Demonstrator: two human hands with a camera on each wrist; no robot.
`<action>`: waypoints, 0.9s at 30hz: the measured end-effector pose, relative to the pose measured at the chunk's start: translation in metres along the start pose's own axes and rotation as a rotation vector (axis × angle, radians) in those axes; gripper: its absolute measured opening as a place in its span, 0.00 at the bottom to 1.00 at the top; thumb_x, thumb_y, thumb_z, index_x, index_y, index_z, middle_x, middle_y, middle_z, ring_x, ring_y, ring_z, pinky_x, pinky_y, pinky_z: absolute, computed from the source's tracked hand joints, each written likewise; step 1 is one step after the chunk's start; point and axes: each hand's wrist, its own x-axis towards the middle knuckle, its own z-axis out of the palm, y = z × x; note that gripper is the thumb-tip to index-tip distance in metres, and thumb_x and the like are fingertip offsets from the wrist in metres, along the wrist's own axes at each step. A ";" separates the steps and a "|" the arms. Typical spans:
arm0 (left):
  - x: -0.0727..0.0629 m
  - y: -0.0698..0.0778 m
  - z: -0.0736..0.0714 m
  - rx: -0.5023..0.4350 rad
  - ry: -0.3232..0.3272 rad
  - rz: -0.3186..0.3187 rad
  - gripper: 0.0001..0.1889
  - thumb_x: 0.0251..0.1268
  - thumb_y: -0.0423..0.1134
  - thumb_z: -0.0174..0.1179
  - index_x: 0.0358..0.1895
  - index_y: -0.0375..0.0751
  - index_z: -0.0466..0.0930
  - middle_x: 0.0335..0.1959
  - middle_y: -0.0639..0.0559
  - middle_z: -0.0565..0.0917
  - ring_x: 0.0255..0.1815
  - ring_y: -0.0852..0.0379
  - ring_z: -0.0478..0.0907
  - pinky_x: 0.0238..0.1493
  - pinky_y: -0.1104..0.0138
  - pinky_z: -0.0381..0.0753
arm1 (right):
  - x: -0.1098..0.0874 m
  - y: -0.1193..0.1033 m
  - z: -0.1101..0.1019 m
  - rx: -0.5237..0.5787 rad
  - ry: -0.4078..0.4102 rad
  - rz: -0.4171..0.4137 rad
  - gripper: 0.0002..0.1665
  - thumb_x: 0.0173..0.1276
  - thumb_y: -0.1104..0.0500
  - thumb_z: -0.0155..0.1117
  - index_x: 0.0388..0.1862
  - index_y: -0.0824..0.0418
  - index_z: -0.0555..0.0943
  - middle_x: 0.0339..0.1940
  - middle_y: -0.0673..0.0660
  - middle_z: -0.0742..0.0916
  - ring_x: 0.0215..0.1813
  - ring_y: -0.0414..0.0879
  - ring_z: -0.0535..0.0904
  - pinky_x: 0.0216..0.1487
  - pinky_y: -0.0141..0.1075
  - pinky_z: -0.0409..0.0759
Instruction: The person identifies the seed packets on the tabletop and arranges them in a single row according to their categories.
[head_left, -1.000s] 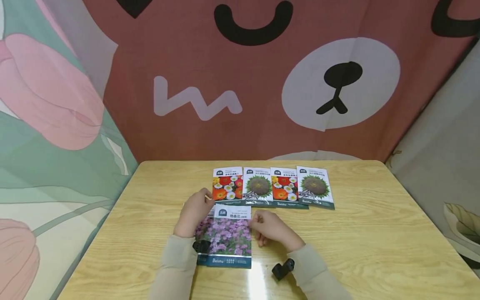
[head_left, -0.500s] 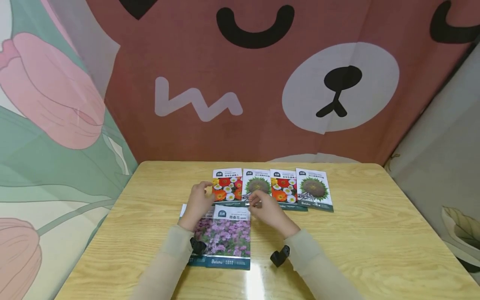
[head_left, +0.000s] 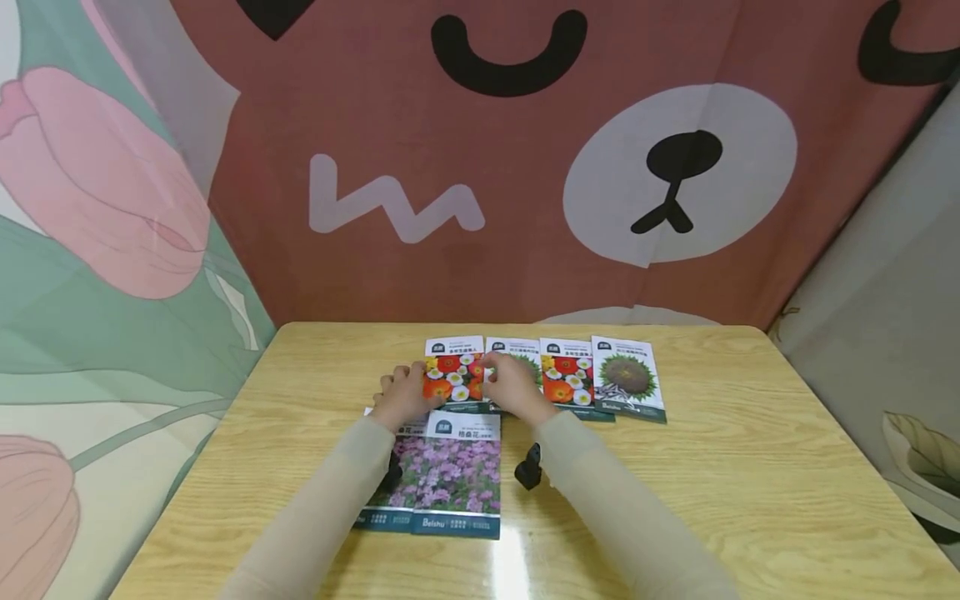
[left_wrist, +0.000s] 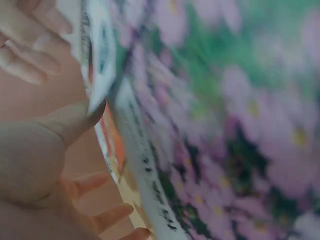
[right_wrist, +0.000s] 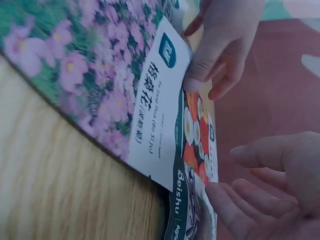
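A seed packet with red, orange and white poppies [head_left: 454,379] lies leftmost in the back row on the table. My left hand [head_left: 403,395] is at its left side; in the right wrist view the left thumb [right_wrist: 197,80] touches its lower edge. Over the neighbouring sunflower packet [head_left: 517,343], which it partly covers, reaches my right hand [head_left: 516,387], its fingers at the poppy packet's right side. The right wrist view shows the right hand's fingers [right_wrist: 250,197] spread, with one fingertip by the packet edge. Two overlapping purple-flower packets [head_left: 459,475] lie under and in front of the hands.
Further right in the back row lie another poppy packet [head_left: 567,375] and another sunflower packet [head_left: 628,377]. The wooden table [head_left: 735,467] meets a red cartoon-print cloth [head_left: 420,275] at its back edge. A black wrist camera [head_left: 528,468] hangs from the right sleeve.
My right hand has moved from the purple-flower packet's right edge up and left to the poppy packet. My left hand has shifted slightly forward to that packet's left side. The packets look unmoved.
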 end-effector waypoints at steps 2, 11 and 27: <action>0.001 0.000 -0.001 0.049 -0.007 -0.015 0.38 0.70 0.54 0.64 0.76 0.42 0.62 0.72 0.29 0.61 0.71 0.25 0.54 0.63 0.32 0.61 | 0.004 -0.001 0.002 -0.004 0.007 0.029 0.24 0.68 0.64 0.69 0.63 0.61 0.80 0.50 0.59 0.87 0.38 0.48 0.82 0.32 0.38 0.76; 0.005 -0.005 -0.006 0.097 -0.007 -0.066 0.33 0.74 0.55 0.59 0.77 0.47 0.65 0.73 0.31 0.60 0.71 0.27 0.53 0.63 0.34 0.61 | 0.017 -0.005 0.007 0.105 -0.002 0.123 0.26 0.69 0.58 0.68 0.66 0.60 0.79 0.62 0.60 0.84 0.44 0.48 0.85 0.28 0.34 0.73; 0.014 -0.006 -0.004 0.088 0.014 -0.049 0.33 0.74 0.47 0.59 0.76 0.36 0.62 0.71 0.28 0.63 0.69 0.27 0.58 0.61 0.32 0.66 | 0.030 -0.014 0.016 0.481 -0.124 0.282 0.31 0.74 0.64 0.57 0.73 0.71 0.67 0.67 0.68 0.77 0.58 0.61 0.81 0.57 0.50 0.81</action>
